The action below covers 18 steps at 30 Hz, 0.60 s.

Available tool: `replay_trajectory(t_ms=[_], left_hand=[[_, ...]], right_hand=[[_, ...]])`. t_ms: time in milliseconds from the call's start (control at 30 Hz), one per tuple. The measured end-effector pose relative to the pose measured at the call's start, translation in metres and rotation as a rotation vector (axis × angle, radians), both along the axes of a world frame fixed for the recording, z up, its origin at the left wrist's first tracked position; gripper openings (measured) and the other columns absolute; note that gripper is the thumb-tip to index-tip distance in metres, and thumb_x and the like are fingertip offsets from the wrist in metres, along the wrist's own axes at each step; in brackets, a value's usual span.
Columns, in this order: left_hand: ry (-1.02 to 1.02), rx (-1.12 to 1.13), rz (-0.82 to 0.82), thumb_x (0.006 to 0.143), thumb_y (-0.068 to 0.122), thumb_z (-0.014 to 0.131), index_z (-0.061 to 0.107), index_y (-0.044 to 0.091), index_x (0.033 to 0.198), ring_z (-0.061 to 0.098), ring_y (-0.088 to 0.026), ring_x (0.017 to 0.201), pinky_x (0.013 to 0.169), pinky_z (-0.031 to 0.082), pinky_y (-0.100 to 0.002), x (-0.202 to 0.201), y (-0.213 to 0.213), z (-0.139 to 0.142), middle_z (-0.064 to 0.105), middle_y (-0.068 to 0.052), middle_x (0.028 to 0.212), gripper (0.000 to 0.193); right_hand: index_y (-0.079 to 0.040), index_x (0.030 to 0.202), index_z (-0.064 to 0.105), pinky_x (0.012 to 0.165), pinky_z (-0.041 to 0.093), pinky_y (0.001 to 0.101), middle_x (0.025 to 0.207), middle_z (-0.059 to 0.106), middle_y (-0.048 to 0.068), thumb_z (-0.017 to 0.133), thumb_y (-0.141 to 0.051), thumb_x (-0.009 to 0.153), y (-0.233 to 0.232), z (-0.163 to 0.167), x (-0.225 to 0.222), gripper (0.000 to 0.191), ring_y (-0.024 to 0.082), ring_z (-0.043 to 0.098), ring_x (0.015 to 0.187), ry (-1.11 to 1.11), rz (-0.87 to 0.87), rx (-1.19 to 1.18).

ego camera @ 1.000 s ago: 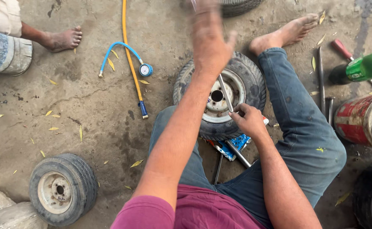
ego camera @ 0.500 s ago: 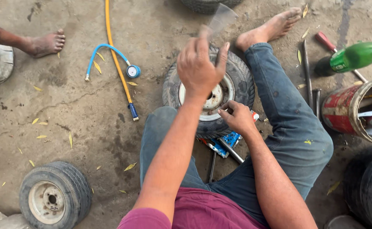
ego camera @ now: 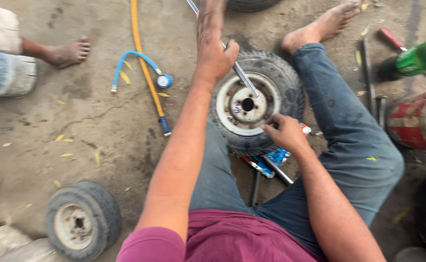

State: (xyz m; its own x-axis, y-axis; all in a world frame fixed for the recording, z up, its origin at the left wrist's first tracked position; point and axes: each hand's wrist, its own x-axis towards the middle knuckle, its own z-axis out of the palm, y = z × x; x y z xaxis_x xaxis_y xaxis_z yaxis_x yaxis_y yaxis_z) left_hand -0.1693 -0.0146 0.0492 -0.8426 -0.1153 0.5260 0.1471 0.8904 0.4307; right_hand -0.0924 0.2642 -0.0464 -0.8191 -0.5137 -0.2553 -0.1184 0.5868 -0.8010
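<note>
Small wheel (ego camera: 256, 102), centre of frame, flat on the dirt floor between the person's legs: worn black tyre, scuffed whitish rim, dark hub hole. Left hand (ego camera: 215, 51), grip wrapped tight on a metal bar (ego camera: 237, 73) angled down into the rim. Right hand (ego camera: 286, 132) on the tyre's lower right edge, fingers curled; grip unclear, cannot tell

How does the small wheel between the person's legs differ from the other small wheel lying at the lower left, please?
The wheel between the legs has both hands at it: the left hand holds a metal bar across its rim, the right hand rests on its tyre. The lower-left wheel lies alone, untouched, and looks slightly smaller. Both lie flat on the dirt floor, with black tyres and pale, worn rims.
</note>
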Motion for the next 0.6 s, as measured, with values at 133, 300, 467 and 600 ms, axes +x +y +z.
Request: replay_trajectory(t_ms=[133, 300, 467, 600], left_hand=[[-0.089, 0.765, -0.154, 0.093, 0.013, 0.073, 0.022, 0.002, 0.163, 0.036, -0.03, 0.157, 0.133, 0.024, -0.043, -0.009, -0.015, -0.017, 0.04, -0.02, 0.164, 0.087], [-0.798, 0.673, -0.463, 0.075, 0.009, 0.059, 0.017, 0.012, 0.166, 0.072, -0.033, 0.114, 0.1, 0.06, -0.045, -0.012, 0.001, 0.035, 0.074, -0.016, 0.125, 0.101], [-0.137, -0.287, 0.373, 0.084, 0.048, 0.071, 0.059, 0.0, 0.116, 0.068, -0.035, 0.084, 0.066, 0.053, -0.047, 0.02, 0.053, 0.06, 0.068, -0.017, 0.091, 0.06], [-0.193, -0.301, -0.097, 0.09, 0.052, 0.07, 0.061, 0.009, 0.092, 0.068, -0.033, 0.088, 0.075, 0.053, -0.048, 0.029, 0.044, 0.055, 0.067, -0.011, 0.084, 0.044]], right_hand=[[-0.003, 0.1, 0.077, 0.075, 0.056, 0.0406, 0.087, 0.076, 0.017, 0.077, -0.03, 0.085, 0.0, -0.004, -0.004, 0.031, 0.03, 0.075, 0.08, -0.084, -0.067, -0.022], [-0.002, 0.098, 0.077, 0.076, 0.056, 0.0392, 0.087, 0.076, 0.018, 0.079, -0.028, 0.086, 0.004, 0.003, -0.001, 0.029, 0.03, 0.075, 0.081, -0.033, -0.06, 0.019], [-0.002, 0.095, 0.074, 0.072, 0.055, 0.0376, 0.083, 0.074, 0.014, 0.077, -0.018, 0.089, 0.007, 0.043, -0.018, 0.018, 0.03, 0.07, 0.077, 0.109, -0.298, -0.221], [0.001, 0.091, 0.063, 0.077, 0.051, 0.0413, 0.088, 0.061, 0.016, 0.072, -0.003, 0.1, -0.017, 0.096, -0.089, 0.013, 0.033, 0.061, 0.082, 0.728, -0.413, -0.361]])
